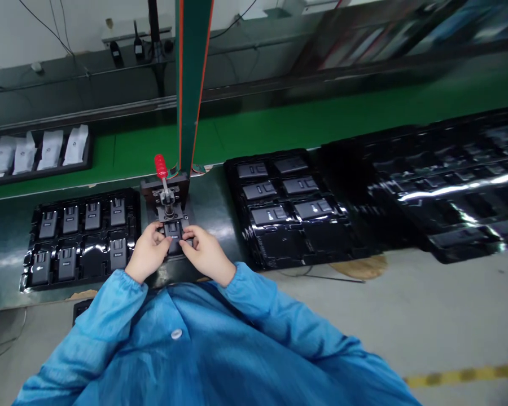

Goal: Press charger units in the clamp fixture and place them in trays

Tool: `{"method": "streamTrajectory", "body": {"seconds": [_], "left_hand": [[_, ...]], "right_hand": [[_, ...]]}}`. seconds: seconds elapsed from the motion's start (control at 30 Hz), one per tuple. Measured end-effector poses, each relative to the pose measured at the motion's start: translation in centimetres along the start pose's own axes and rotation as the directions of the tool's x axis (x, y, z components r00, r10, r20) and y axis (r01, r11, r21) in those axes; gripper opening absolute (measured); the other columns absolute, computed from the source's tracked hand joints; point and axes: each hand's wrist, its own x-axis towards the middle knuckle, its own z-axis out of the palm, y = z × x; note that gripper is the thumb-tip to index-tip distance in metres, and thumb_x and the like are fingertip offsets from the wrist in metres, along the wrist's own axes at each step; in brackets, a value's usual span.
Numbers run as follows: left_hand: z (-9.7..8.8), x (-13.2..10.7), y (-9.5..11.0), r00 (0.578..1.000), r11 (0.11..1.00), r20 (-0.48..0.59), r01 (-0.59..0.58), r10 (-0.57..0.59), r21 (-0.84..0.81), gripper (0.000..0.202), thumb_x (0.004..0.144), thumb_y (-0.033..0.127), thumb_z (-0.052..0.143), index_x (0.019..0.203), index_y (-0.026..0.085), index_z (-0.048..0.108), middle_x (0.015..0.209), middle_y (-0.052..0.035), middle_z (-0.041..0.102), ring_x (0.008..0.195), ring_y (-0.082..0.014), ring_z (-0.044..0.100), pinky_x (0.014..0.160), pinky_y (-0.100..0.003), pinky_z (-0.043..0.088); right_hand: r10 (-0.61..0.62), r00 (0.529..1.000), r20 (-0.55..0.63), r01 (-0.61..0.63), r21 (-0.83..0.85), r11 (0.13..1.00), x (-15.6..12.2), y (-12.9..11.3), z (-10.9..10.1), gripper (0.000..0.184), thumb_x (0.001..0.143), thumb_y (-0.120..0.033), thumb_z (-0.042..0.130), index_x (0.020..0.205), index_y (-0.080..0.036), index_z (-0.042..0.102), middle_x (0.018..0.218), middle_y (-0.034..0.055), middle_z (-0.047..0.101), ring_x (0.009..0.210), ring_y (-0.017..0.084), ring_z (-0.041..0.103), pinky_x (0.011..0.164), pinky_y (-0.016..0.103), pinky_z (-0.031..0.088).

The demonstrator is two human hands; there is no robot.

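Note:
A small dark grey plastic device with pale lettering (174, 233) sits in a clamping fixture (169, 198) on the bench. My left hand (149, 252) grips its left side, thumb and fingers bent around the edge. From the right, my right hand (206, 252) pinches the opposite side. Above the device rises the fixture's toggle clamp with a red handle (160, 166), pointing up. Left of the fixture lies a black tray (95, 252) with several similar devices and one bare pocket. My fingers partly hide the device's edges.
Another black tray (275, 251) with several grey devices lies to the right. Farther right are more shiny black trays (444, 225). Behind, white packets (51, 149) fill a tray on the green surface. A green post (189, 84) stands just behind the fixture.

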Motion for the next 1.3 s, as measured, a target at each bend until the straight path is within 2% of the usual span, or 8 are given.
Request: {"method": "streamTrajectory", "body": {"seconds": [0.13,0.27,0.37,0.53,0.77,0.93,1.13,1.3], "left_hand": [[-0.7,-2.4,0.7,0.995,0.986,0.088,0.049,-0.035,-0.162,0.053,0.084,0.039,0.076,0.125,0.022,0.047,0.060,0.0129,0.053,0.049,-0.0113,0.055,0.052,-0.022,0.044],[-0.8,-4.8,0.9,0.986,0.965,0.167,0.065,-0.023,-0.255,0.049,0.089,0.036,0.075,0.127,0.025,0.046,0.066,0.0129,0.053,0.049,-0.0094,0.056,0.049,-0.020,0.044],[-0.5,-5.8,0.9,0.978,0.948,0.207,0.080,-0.015,-0.307,0.050,0.092,0.036,0.076,0.129,0.027,0.044,0.068,0.0130,0.052,0.047,-0.0081,0.054,0.048,-0.019,0.043],[-0.2,-6.4,1.0,0.972,0.943,0.234,0.066,0.013,-0.326,0.051,0.093,0.037,0.077,0.130,0.027,0.044,0.070,0.0121,0.053,0.047,-0.0069,0.052,0.048,-0.017,0.043],[0.4,-6.5,1.3,0.967,0.958,0.247,0.020,0.053,-0.284,0.053,0.093,0.040,0.077,0.133,0.024,0.044,0.075,0.0100,0.056,0.050,-0.0058,0.053,0.049,-0.016,0.043],[1.0,-6.3,1.4,0.965,0.968,0.252,0.001,0.065,-0.250,0.052,0.094,0.041,0.076,0.133,0.024,0.046,0.076,0.0092,0.056,0.048,-0.0054,0.052,0.046,-0.016,0.041],[2.2,-6.1,1.9,0.951,0.970,0.298,-0.006,0.080,-0.243,0.053,0.094,0.042,0.077,0.134,0.025,0.046,0.078,0.0081,0.058,0.049,-0.0053,0.051,0.045,-0.015,0.041],[3.0,-6.1,2.4,0.936,0.967,0.331,-0.033,0.118,-0.253,0.052,0.095,0.043,0.077,0.133,0.025,0.047,0.081,0.0064,0.060,0.051,-0.0060,0.051,0.046,-0.016,0.043]], "right_hand": [[0.067,0.997,0.022,-0.071,0.264,0.962,-1.1,-0.5,0.5,0.034,0.091,-0.030,0.069,0.122,-0.019,0.063,0.099,0.0034,0.072,0.066,0.011,0.058,0.065,0.027,0.050],[0.112,0.984,0.136,-0.167,0.517,0.840,-2.3,-1.4,0.5,0.033,0.091,-0.032,0.070,0.121,-0.021,0.062,0.099,0.0032,0.070,0.083,0.015,0.067,0.077,0.030,0.055],[0.105,0.975,0.195,-0.205,0.621,0.756,-3.0,-2.0,0.1,0.034,0.091,-0.033,0.073,0.121,-0.022,0.062,0.103,0.0034,0.070,0.090,0.016,0.068,0.082,0.031,0.055],[0.103,0.972,0.211,-0.223,0.691,0.688,-3.8,-2.7,-0.9,0.039,0.088,-0.035,0.080,0.119,-0.023,0.059,0.103,0.0023,0.068,0.089,0.015,0.065,0.082,0.030,0.052],[0.140,0.965,0.223,-0.263,0.773,0.577,-4.4,-3.0,-1.7,0.040,0.083,-0.036,0.084,0.109,-0.024,0.057,0.094,-0.0021,0.062,0.075,0.011,0.056,0.066,0.024,0.045],[0.161,0.961,0.224,-0.276,0.768,0.578,-5.0,-2.8,-2.5,0.045,0.082,-0.040,0.084,0.112,-0.025,0.054,0.095,-0.0032,0.060,0.064,0.008,0.049,0.051,0.021,0.038],[0.154,0.975,0.160,-0.221,0.771,0.597,-5.9,-2.6,-4.1,0.041,0.085,-0.041,0.081,0.113,-0.024,0.057,0.096,-0.0009,0.060,0.072,0.010,0.054,0.056,0.021,0.043],[0.167,0.980,0.111,-0.193,0.752,0.631,-6.3,-2.1,-5.2,0.035,0.088,-0.043,0.077,0.112,-0.023,0.060,0.090,-0.0024,0.060,0.066,0.009,0.053,0.058,0.023,0.045]]}}
